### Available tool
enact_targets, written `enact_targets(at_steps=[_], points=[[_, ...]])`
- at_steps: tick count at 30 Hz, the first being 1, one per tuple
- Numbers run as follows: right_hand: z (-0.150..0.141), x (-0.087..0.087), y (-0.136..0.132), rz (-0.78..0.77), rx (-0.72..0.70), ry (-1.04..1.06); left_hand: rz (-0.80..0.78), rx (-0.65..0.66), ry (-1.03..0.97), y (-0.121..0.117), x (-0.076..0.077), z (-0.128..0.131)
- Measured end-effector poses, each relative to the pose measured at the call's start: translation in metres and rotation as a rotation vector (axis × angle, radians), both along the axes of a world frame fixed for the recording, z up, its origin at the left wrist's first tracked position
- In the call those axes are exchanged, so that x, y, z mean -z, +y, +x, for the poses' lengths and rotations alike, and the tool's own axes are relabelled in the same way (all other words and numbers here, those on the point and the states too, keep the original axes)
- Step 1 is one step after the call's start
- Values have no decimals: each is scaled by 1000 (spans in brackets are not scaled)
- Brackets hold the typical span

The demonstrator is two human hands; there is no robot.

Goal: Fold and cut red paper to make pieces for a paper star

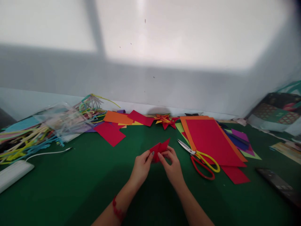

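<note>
Both of my hands meet at the middle of a green table (70, 188), pinching a small folded piece of red paper (160, 147). My left hand (141, 168) grips its left side with thumb and fingers closed. My right hand (172, 166) holds its right lower edge, fingers curled on the paper. The paper's pointed tip sticks up and away from me. A red band sits on my left wrist.
Scissors (202, 160) with one yellow and one red handle lie right of my hands, beside a stack of red and orange sheets (211, 141). Loose red and orange sheets (109, 133), a folded paper star (166, 121), coloured strips (28, 141), a white power strip (14, 172) and a dark phone (278, 185) lie around.
</note>
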State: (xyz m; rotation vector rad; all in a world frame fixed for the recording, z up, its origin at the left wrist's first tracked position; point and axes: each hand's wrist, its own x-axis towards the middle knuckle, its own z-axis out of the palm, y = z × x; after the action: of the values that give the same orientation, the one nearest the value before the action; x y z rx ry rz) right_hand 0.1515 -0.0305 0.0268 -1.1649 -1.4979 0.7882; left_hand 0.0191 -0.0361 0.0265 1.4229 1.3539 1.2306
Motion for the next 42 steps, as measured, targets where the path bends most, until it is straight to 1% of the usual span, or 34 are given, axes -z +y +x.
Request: enact_targets(at_steps=[4, 7, 9, 14, 18, 25, 30, 35, 42], points=[[1, 2, 0, -11, -6, -36, -16, 3, -49, 1, 3, 1], [1, -1, 0, -3, -10, -58, -23, 30, -129, 4, 8, 1], [2, -3, -1, 9, -5, -65, -25, 40, -142, 5, 9, 0], [2, -8, -2, 53, -21, -70, -12, 63, -49, 3, 5, -1], [2, -6, 0, 70, -21, -74, -4, 71, -8, 1, 0, -1], [6, 1, 5, -2, -27, -72, 20, 81, 135, 1, 0, -4], [3, 4, 4, 8, -33, -108, 52, 108, 248, 0, -4, -7], [1, 3, 3, 9, -52, -68, 51, 41, 212, 0, -6, -7], [3, 2, 3, 5, -67, -75, 57, 53, 211, 0, -5, -5]])
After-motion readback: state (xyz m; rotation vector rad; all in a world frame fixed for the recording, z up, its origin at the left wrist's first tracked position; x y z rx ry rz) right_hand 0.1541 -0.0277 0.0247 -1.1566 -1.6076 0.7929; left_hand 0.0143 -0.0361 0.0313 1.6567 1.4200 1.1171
